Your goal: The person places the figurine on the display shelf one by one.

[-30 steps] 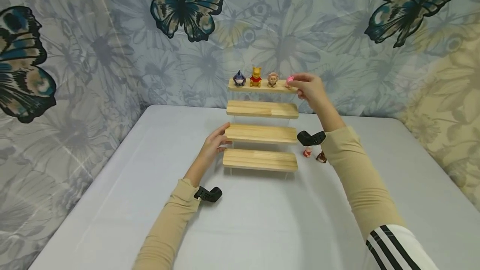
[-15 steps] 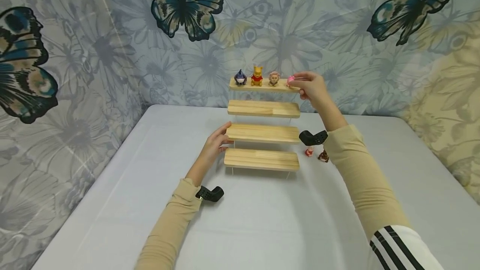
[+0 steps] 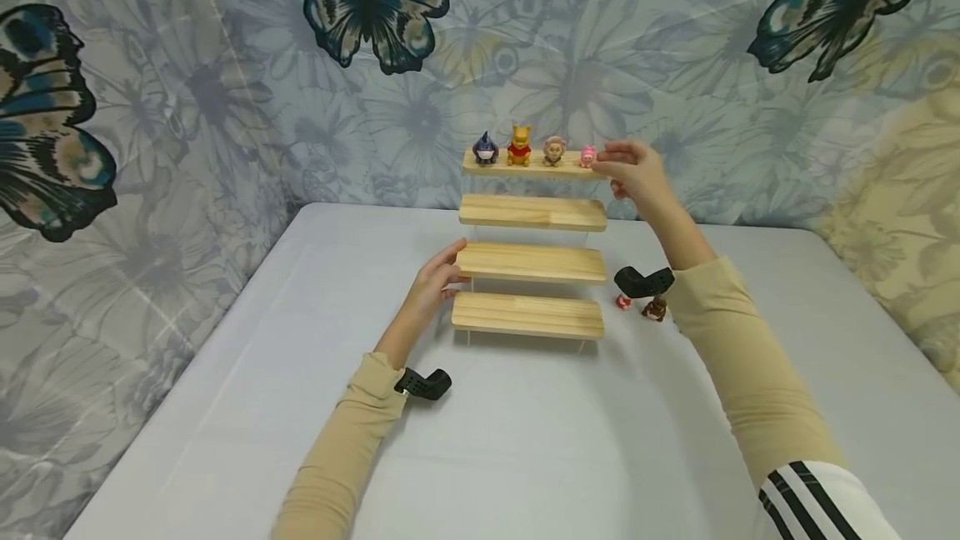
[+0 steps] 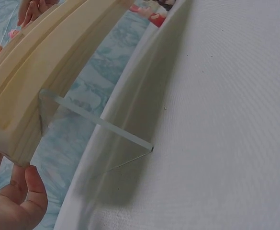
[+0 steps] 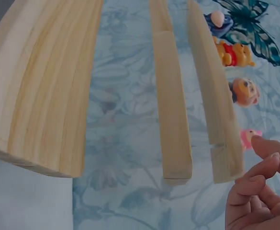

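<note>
A tiered display stand with several wooden shelves (image 3: 532, 211) and clear supports stands on the table. My left hand (image 3: 431, 286) holds the left end of its second-lowest shelf (image 3: 531, 262); in the left wrist view the thumb (image 4: 35, 184) is at the board's corner. A small pink figurine (image 3: 588, 157) stands at the right end of the top shelf (image 3: 536, 171). Just right of it is my right hand (image 3: 637, 173), fingertips close by and not gripping it. Left of the pink one sit a light-brown figurine (image 3: 554, 151), a yellow bear in red (image 3: 519, 146) and a dark blue-purple figurine (image 3: 485, 148).
On the white table (image 3: 525, 440), right of the stand, are a red-and-pink figurine (image 3: 623, 302) and a brown figurine (image 3: 655, 309), near the right wrist's black camera mount (image 3: 643, 282). A butterfly-patterned backdrop (image 3: 420, 132) rises behind.
My right fingers have let go of the pink figurine and drawn slightly right, leaving it standing on the top shelf. The left hand keeps its hold; the head view has shifted a little.
</note>
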`<state>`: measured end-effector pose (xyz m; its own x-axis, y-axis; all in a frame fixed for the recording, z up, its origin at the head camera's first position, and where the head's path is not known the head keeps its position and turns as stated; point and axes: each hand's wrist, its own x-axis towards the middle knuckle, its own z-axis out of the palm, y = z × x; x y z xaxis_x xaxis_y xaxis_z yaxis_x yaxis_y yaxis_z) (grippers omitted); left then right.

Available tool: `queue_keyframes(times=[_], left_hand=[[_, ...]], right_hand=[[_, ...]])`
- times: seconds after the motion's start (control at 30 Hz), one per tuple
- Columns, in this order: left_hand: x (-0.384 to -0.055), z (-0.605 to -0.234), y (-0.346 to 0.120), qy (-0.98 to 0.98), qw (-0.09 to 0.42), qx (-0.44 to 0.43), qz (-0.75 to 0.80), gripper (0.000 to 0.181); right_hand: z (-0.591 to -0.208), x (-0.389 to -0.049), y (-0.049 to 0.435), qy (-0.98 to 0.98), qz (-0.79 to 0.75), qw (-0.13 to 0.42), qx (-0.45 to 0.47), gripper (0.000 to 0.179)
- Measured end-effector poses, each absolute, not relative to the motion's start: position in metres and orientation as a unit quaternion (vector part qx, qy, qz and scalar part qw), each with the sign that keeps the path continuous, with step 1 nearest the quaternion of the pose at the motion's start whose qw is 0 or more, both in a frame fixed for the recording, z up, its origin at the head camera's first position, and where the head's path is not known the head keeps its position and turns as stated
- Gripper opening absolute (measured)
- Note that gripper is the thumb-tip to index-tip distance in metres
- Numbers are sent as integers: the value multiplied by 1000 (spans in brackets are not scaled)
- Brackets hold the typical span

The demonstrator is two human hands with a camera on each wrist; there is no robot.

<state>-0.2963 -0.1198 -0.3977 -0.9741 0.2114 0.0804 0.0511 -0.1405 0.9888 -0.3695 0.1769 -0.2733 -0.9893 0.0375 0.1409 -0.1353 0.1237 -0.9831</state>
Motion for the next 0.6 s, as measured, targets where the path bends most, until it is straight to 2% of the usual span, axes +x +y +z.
queue_keyframes(times=[0.07, 0.23, 0.33, 0.47, 0.6], left_hand=[[-296, -399, -119, 651, 56, 104, 749, 48], [-301, -408, -118, 642, 49, 102, 758, 48], [-301, -408, -119, 638, 46, 100, 762, 48], [-300, -408, -120, 636, 50, 102, 763, 49], [-301, -408, -120, 638, 51, 101, 762, 47]], right_hand=[[-274, -364, 181, -752, 654, 77, 31, 38], [-282, -352, 199, -804, 570, 161, 55, 38], [-289, -347, 211, -829, 520, 192, 78, 31], [-302, -340, 227, -853, 484, 169, 98, 31], [-322, -337, 245, -865, 478, 106, 109, 38]])
